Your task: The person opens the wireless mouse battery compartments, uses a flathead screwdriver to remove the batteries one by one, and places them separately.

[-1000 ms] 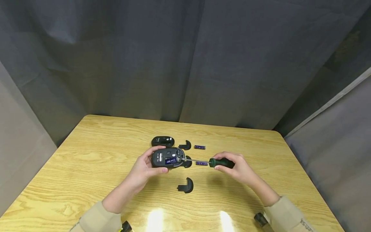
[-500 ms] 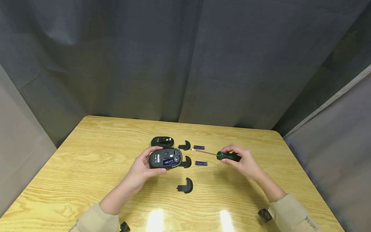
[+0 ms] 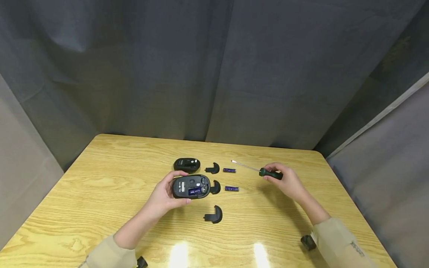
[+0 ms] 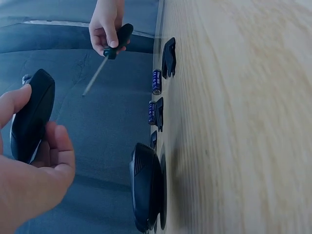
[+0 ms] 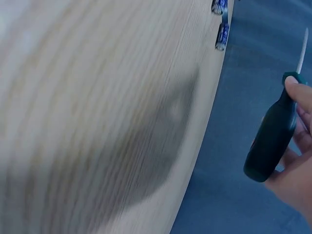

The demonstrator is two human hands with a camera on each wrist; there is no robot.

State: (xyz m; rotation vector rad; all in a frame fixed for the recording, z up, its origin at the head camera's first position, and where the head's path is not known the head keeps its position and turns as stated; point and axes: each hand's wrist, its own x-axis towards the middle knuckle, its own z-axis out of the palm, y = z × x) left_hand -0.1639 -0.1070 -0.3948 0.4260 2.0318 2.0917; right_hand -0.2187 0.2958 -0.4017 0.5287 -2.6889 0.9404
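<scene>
My left hand (image 3: 163,194) grips a black computer mouse (image 3: 181,190) by its edges, its underside facing up above the table. A blue battery (image 3: 194,191) sits in the mouse's uncovered battery slot. Seen from the left wrist, the mouse (image 4: 35,114) is well off the table, between thumb and fingers. On the right, my right hand (image 3: 285,181) holds a flat-bladed screwdriver (image 3: 270,174) by its dark green handle. The screwdriver's tip points left and away, touching nothing. In the right wrist view the thumb lies at the front of the screwdriver handle (image 5: 273,136).
A second black mouse (image 3: 186,163) lies upside down behind the held one. Loose black battery covers (image 3: 216,187) are lined up on the wooden table (image 3: 110,175), the nearest cover (image 3: 215,215) lying in front. Two blue batteries (image 3: 232,189) lie right of them. Dark curtains (image 3: 214,74) hang behind.
The screwdriver tip has left the held mouse's battery slot. My right hand has drawn the screwdriver right and away; my left hand still holds the mouse in nearly the same place.
</scene>
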